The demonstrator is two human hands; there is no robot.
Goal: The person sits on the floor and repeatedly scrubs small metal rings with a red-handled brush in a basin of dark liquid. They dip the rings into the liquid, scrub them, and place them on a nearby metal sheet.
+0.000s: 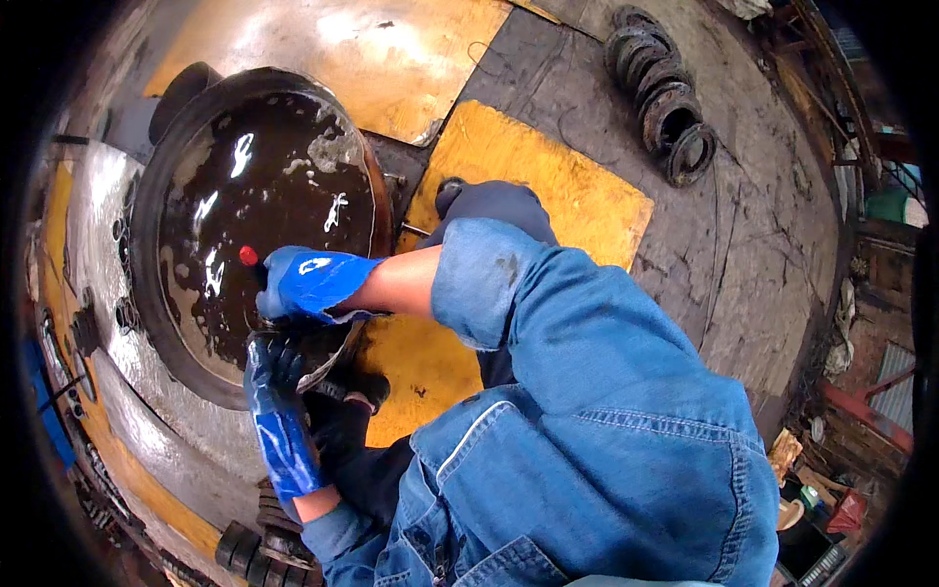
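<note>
My right hand (311,282), in a wet blue glove, reaches across from the right and grips a thin tool with a red tip (248,256). It hovers over the near rim of a wide round basin (147,225) full of dark, foamy liquid (264,196). Just below it my left hand (269,377), also in a blue glove, holds a dark, wet, ring-like metal part (323,360) at the basin's edge. The two hands are close together. My denim sleeves and body fill the lower right and hide what lies beneath them.
Yellow boards (548,161) lie on the grey floor beside the basin. A row of dark metal rings (665,98) leans at the upper right. More dark rings (259,543) are stacked at the lower left. Clutter lines the right edge.
</note>
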